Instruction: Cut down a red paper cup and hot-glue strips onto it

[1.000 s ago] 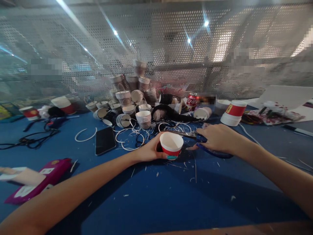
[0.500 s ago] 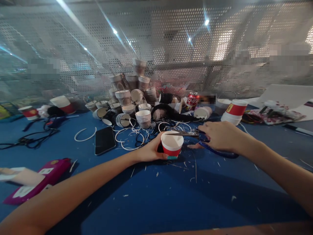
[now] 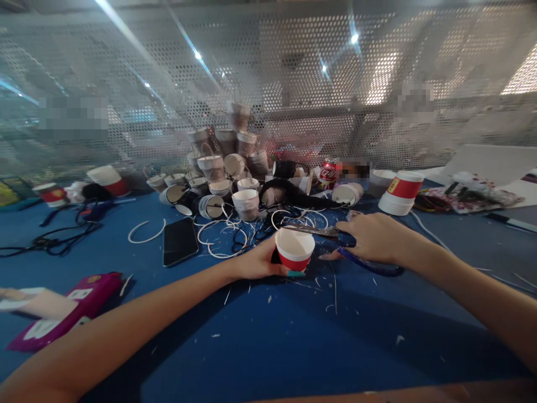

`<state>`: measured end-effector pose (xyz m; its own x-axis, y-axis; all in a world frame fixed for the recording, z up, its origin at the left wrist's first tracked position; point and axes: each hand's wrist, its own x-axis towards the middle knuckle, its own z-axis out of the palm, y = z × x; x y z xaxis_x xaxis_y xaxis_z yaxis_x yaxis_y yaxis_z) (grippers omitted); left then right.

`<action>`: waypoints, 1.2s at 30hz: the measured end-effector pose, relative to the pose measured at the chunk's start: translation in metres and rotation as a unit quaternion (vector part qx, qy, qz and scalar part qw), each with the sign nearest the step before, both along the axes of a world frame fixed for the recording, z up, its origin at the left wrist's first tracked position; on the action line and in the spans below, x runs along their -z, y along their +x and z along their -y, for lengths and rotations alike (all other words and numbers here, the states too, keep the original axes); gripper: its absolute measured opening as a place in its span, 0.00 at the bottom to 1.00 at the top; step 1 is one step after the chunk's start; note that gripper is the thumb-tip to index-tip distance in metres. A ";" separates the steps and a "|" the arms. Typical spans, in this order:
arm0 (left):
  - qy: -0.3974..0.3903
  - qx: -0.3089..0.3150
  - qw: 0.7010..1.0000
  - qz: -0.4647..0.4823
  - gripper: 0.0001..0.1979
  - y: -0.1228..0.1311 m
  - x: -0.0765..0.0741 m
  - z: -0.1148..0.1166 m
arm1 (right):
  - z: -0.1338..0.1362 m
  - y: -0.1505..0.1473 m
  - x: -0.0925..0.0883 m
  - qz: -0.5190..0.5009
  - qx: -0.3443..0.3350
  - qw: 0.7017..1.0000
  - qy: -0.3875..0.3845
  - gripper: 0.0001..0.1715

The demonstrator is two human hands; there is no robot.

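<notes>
A red and white paper cup point(image 3: 295, 246) stands upright at the middle of the blue table, its mouth facing up. My left hand point(image 3: 262, 258) wraps round its left side, with the thumb across the front. In my right hand point(image 3: 371, 238) is a pair of scissors point(image 3: 369, 265) with dark blue handles. Their blades point left and lie at the cup's far rim; whether they touch the paper I cannot tell. White cords point(image 3: 213, 238) lie in loose loops just beyond the cup.
Behind stands a heap of wrapped cups point(image 3: 211, 168), with a red soda can point(image 3: 328, 173) beside it. Nested paper cups point(image 3: 400, 193) stand at right. A phone point(image 3: 180, 242) and a purple packet point(image 3: 69, 310) lie left. Small scraps dot the blue table point(image 3: 268, 347).
The scissors have shifted slightly, their blades moving from across the cup's mouth to its far rim. My right hand has dropped a little. My left hand keeps its hold on the cup.
</notes>
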<state>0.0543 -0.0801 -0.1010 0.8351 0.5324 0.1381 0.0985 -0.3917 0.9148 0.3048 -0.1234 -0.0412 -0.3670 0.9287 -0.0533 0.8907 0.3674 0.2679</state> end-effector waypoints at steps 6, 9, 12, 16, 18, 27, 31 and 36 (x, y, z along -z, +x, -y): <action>-0.014 0.006 1.000 -0.009 0.37 0.000 -0.003 0.002 | -0.003 0.000 0.001 0.015 0.000 1.000 0.007 0.22; 0.004 -0.005 1.000 -0.005 0.41 0.000 0.000 0.002 | -0.003 0.000 0.000 0.010 0.001 1.000 0.017 0.25; 0.018 -0.033 0.999 0.008 0.41 0.001 0.004 -0.001 | -0.002 0.001 -0.001 0.002 0.002 1.000 0.011 0.26; -0.005 -0.045 0.999 0.015 0.38 -0.001 0.005 -0.005 | -0.001 0.003 0.000 -0.022 -0.014 1.000 0.014 0.29; -0.026 -0.023 0.999 0.017 0.37 -0.002 0.003 -0.005 | 0.000 0.004 0.000 -0.029 -0.017 0.999 0.013 0.30; 0.022 0.003 1.000 0.002 0.38 0.002 0.003 -0.001 | 0.001 0.002 -0.001 0.000 -0.005 1.000 0.018 0.23; 0.044 -0.001 0.999 -0.001 0.34 0.003 0.007 -0.003 | -0.002 0.003 0.003 -0.005 -0.002 1.000 0.011 0.22; 0.030 0.004 1.000 0.002 0.33 0.002 0.005 -0.003 | -0.008 0.007 0.004 -0.005 0.003 1.000 0.006 0.22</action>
<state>0.0564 -0.0772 -0.1057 0.8385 0.5167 0.1732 0.0913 -0.4465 0.8901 0.3116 -0.1155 -0.0451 -0.3626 0.9311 -0.0388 0.8951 0.3595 0.2637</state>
